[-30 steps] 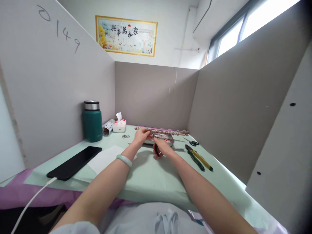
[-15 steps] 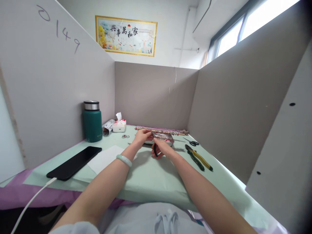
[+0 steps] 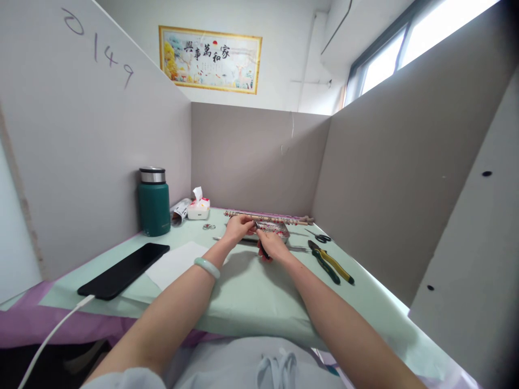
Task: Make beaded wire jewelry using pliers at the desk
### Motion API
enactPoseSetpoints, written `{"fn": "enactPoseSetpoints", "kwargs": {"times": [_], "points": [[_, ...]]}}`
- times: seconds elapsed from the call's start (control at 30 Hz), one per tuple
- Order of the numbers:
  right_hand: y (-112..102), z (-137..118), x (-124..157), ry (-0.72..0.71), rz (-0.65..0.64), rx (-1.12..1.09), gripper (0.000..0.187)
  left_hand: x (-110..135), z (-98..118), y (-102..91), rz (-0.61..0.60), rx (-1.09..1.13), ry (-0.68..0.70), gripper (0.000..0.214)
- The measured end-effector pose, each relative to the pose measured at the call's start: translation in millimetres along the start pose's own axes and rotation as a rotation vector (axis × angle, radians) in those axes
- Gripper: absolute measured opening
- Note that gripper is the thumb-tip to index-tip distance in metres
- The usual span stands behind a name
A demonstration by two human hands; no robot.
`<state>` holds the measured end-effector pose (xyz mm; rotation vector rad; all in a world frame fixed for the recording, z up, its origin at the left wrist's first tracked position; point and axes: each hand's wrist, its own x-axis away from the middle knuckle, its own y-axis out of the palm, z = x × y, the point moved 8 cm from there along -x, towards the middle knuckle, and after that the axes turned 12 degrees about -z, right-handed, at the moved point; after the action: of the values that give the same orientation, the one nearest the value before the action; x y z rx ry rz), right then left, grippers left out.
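Note:
Over the near edge of a metal tray (image 3: 287, 235) of small red and pale beads, my two hands meet. My right hand (image 3: 274, 244) is closed around black-handled pliers (image 3: 264, 251), whose dark jaws point up and left towards the other hand's fingertips. My left hand (image 3: 239, 227), with a pale green bangle (image 3: 207, 267) on its wrist, is pinched at the jaws; what lies between its fingers is too small to make out. A stick strung with beads (image 3: 279, 220) lies just behind the tray.
Scissors (image 3: 323, 237), larger pliers with green and yellow handles (image 3: 330, 265) and thin metal rods (image 3: 299, 249) lie right. Leftward are small rings (image 3: 208, 227), white paper (image 3: 174, 266), a phone (image 3: 124, 271), a green bottle (image 3: 154, 208) and a tissue box (image 3: 198, 210). Partitions enclose the table.
The pliers have turned in my right hand, their handles closer together and the fingers now wrapped round them. Their jaws show at my left fingertips. My left hand has shifted only slightly.

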<state>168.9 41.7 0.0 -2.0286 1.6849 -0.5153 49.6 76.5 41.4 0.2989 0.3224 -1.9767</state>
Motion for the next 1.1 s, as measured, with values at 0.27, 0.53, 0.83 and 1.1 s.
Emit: {"fn": "enactPoseSetpoints", "kwargs": {"times": [0.27,0.53,0.83,1.1], "points": [[7,4,1,0.071,-0.064,-0.132,0.052,-3,1,-4.5,0.041,-0.249,0.049,0.014],[2,3,-3,0.118,0.019,-0.073,0.052,7,24,-3.1,0.202,-0.788,0.182,0.014],[12,4,-1,0.123,-0.117,-0.299,0.051,-1,8,-7.2,0.13,-0.485,0.097,0.012],[15,5,3,0.117,-0.165,-0.266,0.049,0,-3,-7.4,0.077,0.055,0.003,0.004]]}}
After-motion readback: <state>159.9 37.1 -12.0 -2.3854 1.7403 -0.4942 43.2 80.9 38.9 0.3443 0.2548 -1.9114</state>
